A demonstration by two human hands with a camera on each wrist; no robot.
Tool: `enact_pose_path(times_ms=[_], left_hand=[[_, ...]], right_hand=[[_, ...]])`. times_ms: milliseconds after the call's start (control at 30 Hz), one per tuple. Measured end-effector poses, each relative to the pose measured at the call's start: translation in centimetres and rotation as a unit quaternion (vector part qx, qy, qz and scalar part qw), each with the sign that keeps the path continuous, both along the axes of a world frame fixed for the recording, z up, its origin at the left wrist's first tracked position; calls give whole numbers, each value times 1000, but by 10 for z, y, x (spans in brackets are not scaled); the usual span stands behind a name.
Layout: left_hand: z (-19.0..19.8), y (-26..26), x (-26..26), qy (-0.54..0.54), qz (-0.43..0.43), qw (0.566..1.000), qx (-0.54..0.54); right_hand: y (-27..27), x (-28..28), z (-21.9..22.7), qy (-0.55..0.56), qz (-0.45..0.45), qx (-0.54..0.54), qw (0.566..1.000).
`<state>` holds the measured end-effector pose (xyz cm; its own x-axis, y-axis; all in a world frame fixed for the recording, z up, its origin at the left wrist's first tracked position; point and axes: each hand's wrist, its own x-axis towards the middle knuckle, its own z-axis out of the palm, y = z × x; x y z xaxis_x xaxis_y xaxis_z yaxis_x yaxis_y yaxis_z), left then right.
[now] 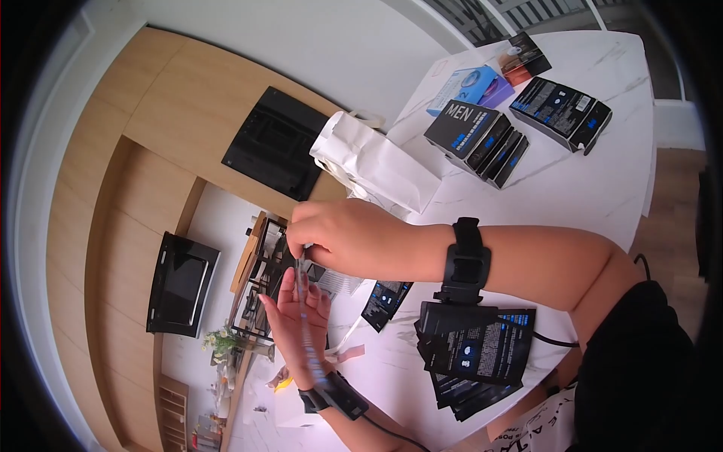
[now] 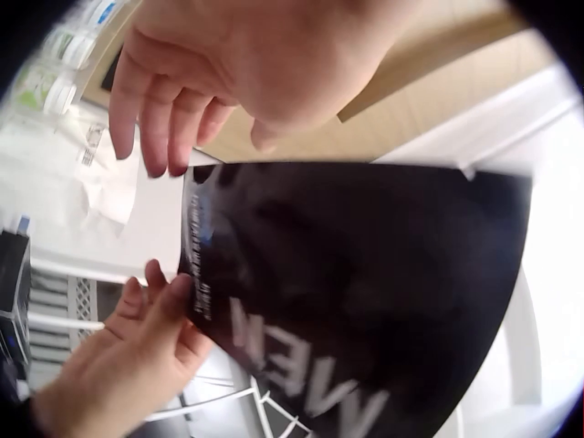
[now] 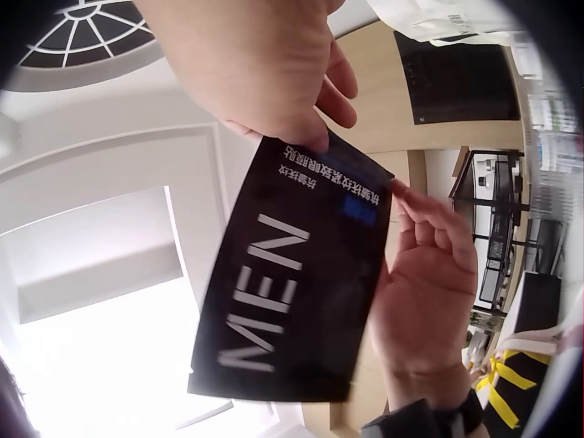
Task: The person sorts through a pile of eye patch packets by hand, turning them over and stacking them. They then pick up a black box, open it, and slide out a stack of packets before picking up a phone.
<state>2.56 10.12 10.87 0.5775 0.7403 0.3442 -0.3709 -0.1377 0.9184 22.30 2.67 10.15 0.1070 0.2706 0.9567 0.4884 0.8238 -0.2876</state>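
A flat black packet with large MEN lettering is pinched along one edge between the thumb and fingers of my right hand. In the head view the packet appears nearly edge-on and blurred, below my right hand. My left hand has its palm turned up and its fingers extended beside the packet. The left wrist view shows the fingers of my left hand close to a corner of the packet; whether they touch it I cannot tell.
Several black packets lie overlapping on the marble-patterned table, with another packet nearby. Black MEN boxes, one more black box, a blue box and a white paper bag are farther along.
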Motion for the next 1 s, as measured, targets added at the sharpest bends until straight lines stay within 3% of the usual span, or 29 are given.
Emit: enact_pose_path(times_ms=[67, 100, 133, 200, 267, 300, 333, 400, 467, 667, 733, 800, 867, 1000], left_hand=[[1, 0, -1, 23, -107, 994, 8], [0, -14, 7, 42, 55, 997, 35], [1, -17, 13, 32, 53, 998, 33], [0, -19, 22, 52, 166, 969, 176], [-1, -13, 18, 10, 142, 976, 165], [-2, -12, 17, -9, 139, 979, 151], [-4, -12, 17, -30, 135, 981, 137], [-3, -16, 23, -28, 160, 974, 158], [-2, -18, 26, -36, 166, 970, 172], [7, -31, 28, -67, 173, 973, 140], [3, -28, 27, -65, 156, 972, 165], [6, -36, 30, -94, 142, 975, 144], [2, -32, 31, -110, 109, 980, 128], [-4, -23, 28, -108, 174, 964, 167]], right_hand=[[2, -1, -1, -11, -18, -4, 1000], [4, -2, -2, -19, -18, -5, 1000], [7, -3, -2, -12, -29, 16, 999], [8, -6, -2, -23, -41, 34, 998], [7, -9, -1, 112, 29, -57, 992], [6, -7, 1, 124, 85, -122, 981], [3, -6, 4, 102, 79, -132, 983], [-1, -8, 7, 109, 190, -175, 960], [0, -11, 9, 57, 168, -166, 970], [-12, -16, 18, 52, 186, -203, 960], [-12, -14, 18, 13, 90, -207, 974], [-5, -12, 13, 98, 157, -216, 959], [-1, -10, 13, 103, 133, -186, 968], [-6, -11, 12, 38, 83, -188, 978]])
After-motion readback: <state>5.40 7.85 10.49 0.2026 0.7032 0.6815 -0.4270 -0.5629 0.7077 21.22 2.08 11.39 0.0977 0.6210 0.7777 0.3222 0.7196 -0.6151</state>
